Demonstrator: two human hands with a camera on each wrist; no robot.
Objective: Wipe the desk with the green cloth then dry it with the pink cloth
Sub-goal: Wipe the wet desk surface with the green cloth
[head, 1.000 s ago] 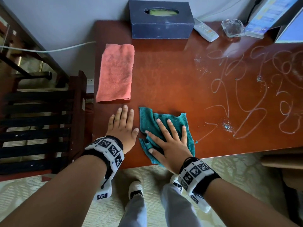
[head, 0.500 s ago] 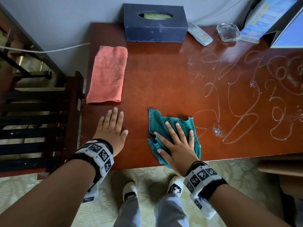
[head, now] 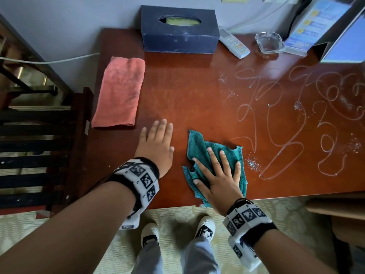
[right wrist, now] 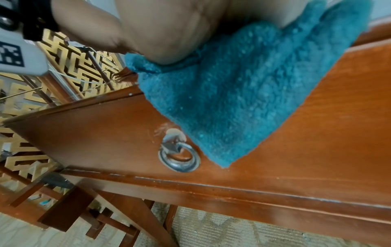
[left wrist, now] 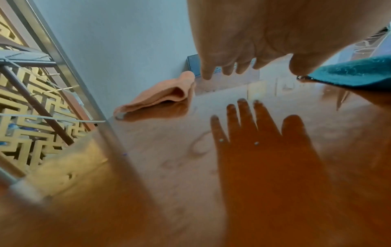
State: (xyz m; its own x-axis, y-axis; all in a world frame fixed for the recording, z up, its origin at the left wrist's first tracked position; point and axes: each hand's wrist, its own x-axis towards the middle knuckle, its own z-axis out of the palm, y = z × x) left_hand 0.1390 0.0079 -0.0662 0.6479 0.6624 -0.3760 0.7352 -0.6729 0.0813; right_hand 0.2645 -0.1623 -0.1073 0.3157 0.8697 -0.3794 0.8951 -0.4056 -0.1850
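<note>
My right hand (head: 218, 171) lies flat with spread fingers on the green cloth (head: 199, 149), pressing it onto the red-brown desk (head: 197, 99) near the front edge. A corner of the green cloth (right wrist: 232, 100) hangs over the desk's front. My left hand (head: 156, 141) is open, palm down, just above or on the desk to the left of the cloth. The pink cloth (head: 118, 93) lies folded at the desk's left edge, beyond my left hand; the left wrist view shows the pink cloth (left wrist: 156, 95) too. Wet squiggly streaks (head: 296, 119) cover the right half of the desk.
A dark blue tissue box (head: 179, 30) stands at the back against the wall, with a white remote (head: 234, 43), a glass ashtray (head: 269, 42) and a leaflet stand (head: 316, 22) to its right. A dark wooden rack (head: 39, 151) sits left of the desk. A ring pull (right wrist: 180, 158) hangs on the drawer front.
My right hand has slid the green cloth to the right along the front edge, toward the wet streaks. My left hand has stayed flat near the pink cloth.
</note>
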